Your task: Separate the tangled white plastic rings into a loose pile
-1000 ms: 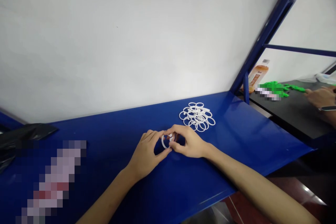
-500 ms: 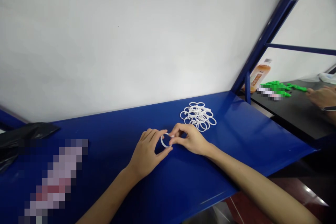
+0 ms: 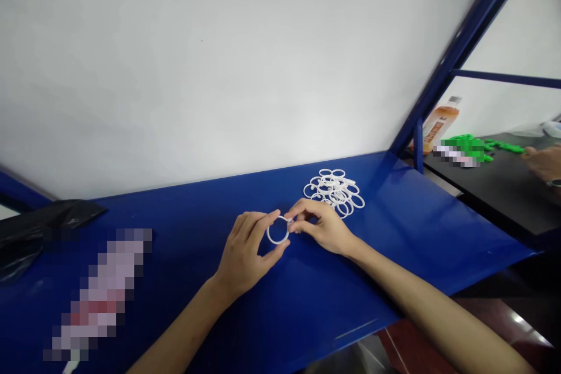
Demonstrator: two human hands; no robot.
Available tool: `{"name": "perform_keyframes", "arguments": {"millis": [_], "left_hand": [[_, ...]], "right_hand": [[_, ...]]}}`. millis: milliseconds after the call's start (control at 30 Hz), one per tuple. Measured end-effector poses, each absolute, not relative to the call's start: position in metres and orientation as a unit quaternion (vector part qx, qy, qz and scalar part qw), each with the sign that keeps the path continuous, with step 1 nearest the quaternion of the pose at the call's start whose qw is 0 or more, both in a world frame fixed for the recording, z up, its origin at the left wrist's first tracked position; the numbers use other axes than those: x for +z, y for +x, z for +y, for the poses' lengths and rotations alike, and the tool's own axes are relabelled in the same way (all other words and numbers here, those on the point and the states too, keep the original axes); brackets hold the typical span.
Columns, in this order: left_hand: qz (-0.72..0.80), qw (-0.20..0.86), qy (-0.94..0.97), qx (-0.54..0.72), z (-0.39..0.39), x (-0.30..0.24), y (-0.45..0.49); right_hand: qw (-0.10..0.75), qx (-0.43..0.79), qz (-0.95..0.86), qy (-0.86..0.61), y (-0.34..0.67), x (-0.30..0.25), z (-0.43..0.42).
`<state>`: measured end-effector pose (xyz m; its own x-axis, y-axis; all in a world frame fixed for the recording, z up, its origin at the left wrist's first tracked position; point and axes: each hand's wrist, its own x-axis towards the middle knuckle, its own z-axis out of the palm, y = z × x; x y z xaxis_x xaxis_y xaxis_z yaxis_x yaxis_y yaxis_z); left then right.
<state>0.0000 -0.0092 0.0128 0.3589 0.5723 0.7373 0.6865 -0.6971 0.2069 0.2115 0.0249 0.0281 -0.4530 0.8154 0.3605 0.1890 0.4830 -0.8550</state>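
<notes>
A thin white plastic ring (image 3: 269, 236) is held up between my two hands, just above the blue table. My left hand (image 3: 250, 247) grips it by the rim, with the thumb below and the fingertips above. On the ring's right side, my right hand (image 3: 322, 227) pinches a small part of it between thumb and forefinger; the fingertips partly hide that spot. Behind my right hand lies a loose pile of similar white rings (image 3: 337, 187), some with a small knob on them.
The blue table (image 3: 197, 204) meets a white wall. A black plastic bag (image 3: 52, 216) and a blurred-out packet (image 3: 105, 292) lie on the left. At right are a blue frame post, an orange bottle (image 3: 440, 125), green pieces (image 3: 464, 143) and another person's hand (image 3: 543, 162) over a black table.
The ring has turned to face the camera more fully, and my right hand has shifted slightly right and up. The whole view has moved a little.
</notes>
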Motion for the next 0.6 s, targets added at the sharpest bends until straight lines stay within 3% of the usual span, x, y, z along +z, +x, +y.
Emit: {"name": "perform_keyframes", "arguments": {"millis": [200,600], "left_hand": [[-0.392,0.068,-0.82,-0.412,-0.009,0.013,0.0],[-0.383,0.043,-0.834,-0.396,-0.008,0.011,-0.001]], "right_hand": [[0.375,0.218,-0.858,-0.275,0.219,0.031,0.025],[0.322,0.17,-0.886,-0.288,0.221,0.029,0.025]]}}
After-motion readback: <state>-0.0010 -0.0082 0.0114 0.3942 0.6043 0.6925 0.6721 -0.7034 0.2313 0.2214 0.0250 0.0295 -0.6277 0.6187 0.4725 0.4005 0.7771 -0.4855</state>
